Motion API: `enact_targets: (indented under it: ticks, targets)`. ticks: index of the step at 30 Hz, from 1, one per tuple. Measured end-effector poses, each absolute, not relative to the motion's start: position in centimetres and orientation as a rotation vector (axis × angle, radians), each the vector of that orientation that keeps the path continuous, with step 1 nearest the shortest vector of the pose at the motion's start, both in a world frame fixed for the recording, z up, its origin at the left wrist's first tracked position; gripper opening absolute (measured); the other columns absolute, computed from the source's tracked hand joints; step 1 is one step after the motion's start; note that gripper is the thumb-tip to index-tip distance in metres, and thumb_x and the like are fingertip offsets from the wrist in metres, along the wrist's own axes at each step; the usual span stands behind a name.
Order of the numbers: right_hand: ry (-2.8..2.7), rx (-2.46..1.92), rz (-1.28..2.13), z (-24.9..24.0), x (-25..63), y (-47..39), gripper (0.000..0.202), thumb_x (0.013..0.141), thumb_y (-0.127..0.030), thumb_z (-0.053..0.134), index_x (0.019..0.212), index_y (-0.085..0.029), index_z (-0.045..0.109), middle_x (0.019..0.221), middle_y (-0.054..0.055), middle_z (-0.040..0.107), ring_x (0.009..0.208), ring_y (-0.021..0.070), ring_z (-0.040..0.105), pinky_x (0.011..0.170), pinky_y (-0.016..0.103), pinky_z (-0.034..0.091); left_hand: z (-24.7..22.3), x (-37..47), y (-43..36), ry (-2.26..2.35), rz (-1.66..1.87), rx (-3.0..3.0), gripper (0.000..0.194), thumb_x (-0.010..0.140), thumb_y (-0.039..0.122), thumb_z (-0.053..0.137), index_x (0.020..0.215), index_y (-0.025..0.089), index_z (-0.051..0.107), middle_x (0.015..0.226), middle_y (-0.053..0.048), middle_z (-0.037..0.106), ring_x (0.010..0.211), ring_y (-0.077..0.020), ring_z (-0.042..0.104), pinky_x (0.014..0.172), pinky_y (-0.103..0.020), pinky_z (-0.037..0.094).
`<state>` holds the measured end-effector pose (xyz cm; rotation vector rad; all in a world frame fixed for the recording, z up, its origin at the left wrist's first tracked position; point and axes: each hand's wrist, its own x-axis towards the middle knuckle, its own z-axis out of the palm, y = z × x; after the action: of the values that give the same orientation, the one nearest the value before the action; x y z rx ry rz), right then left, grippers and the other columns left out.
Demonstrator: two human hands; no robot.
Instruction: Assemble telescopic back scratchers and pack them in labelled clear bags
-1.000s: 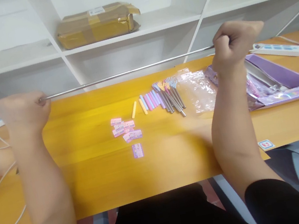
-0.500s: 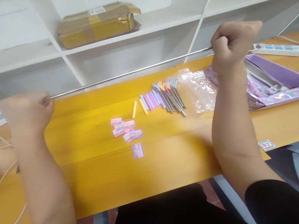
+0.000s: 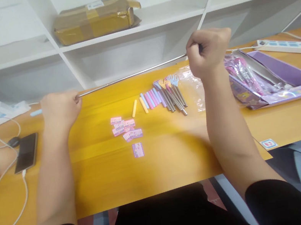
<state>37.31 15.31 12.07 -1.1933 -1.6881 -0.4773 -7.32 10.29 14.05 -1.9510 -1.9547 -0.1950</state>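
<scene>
A thin, extended metal back scratcher rod (image 3: pixel 132 75) is stretched between my two fists above the table, rising slightly to the right. My left hand (image 3: pixel 61 109) is closed around its left end, and a light blue handle (image 3: pixel 36 113) shows beyond that fist. The other end disappears into my closed right hand (image 3: pixel 209 49), so its tip is hidden. Below the rod lie several back scratchers (image 3: pixel 173 95) with coloured claw heads and metal stems. Beside them are several pastel handle tubes (image 3: pixel 152 99), with a yellow tube (image 3: pixel 134 108) slightly apart.
Small printed cards (image 3: pixel 126 126) lie mid-table. At right are a clear plastic bag (image 3: pixel 191 88), a purple display box (image 3: pixel 288 68) holding wrapped items, and a power strip (image 3: pixel 284 45). A phone (image 3: pixel 26 152) with cables lies left. A taped carton (image 3: pixel 93 21) sits on the shelf behind.
Both fists have come closer together, the left moving right and the right moving left. The visible stretch of rod is shorter. The table items have stayed put.
</scene>
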Motion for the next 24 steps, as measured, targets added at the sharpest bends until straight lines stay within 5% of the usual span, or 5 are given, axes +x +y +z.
enact_targets:
  ticks: [5,11,24]
  targets:
    - [-1.672,-1.237,-0.444,12.2,38.0,15.3,0.026,0.073,-0.008,0.055,0.059,-0.025,0.04,0.054,-0.003,0.041,0.053,0.0147,0.042,0.062,0.033,0.034,14.9,-8.0,10.1,-1.908,-0.167,-1.943,0.028,0.099,0.031,0.048,0.083,0.022,0.069,0.075,-0.005,0.061,0.072,-0.0208,0.04,0.071,-0.036,0.023]
    - [-1.637,-1.366,-0.443,12.3,37.4,15.3,0.029,0.071,-0.006,0.054,0.058,-0.026,0.037,0.054,-0.001,0.042,0.055,0.0158,0.043,0.064,0.034,0.036,15.7,-8.8,9.7,-1.976,-0.135,-1.896,0.026,0.098,0.037,0.051,0.081,0.023,0.065,0.069,-0.002,0.043,0.071,-0.0207,0.03,0.071,-0.036,0.023]
    - [-1.567,-1.276,-0.505,12.2,37.8,15.5,0.026,0.068,-0.007,0.055,0.059,-0.025,0.04,0.054,-0.001,0.043,0.054,0.0159,0.042,0.064,0.034,0.034,16.0,-7.8,9.1,-1.97,-0.092,-1.869,0.032,0.098,0.033,0.046,0.088,0.023,0.074,0.07,-0.003,0.047,0.069,-0.0206,0.026,0.071,-0.036,0.024]
